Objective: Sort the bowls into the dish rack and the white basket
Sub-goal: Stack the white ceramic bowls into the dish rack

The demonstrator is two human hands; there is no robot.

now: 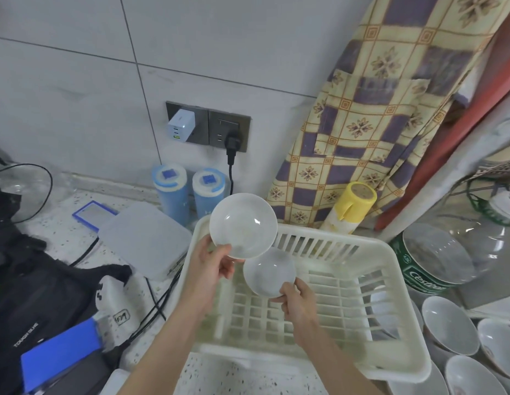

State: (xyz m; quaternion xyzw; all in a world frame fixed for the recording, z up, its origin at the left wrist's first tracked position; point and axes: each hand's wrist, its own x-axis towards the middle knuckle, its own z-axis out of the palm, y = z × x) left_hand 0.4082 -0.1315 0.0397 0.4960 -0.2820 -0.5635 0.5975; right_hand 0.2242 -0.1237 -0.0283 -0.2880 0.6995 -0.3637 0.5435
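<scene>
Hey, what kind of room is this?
Probably a home kitchen counter: white bowls stacked at the right, a white basket for dishes, a tiled wall with a socket, and an apron hanging.

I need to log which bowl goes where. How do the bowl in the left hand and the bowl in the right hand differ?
The left hand's bowl looks larger than the right hand's bowl. It is held higher, over the white basket's far left corner, partly overlapping the smaller bowl, which sits lower over the basket's middle. Both are plain white, tilted towards the camera, empty, and pinched at the lower rim.
</scene>
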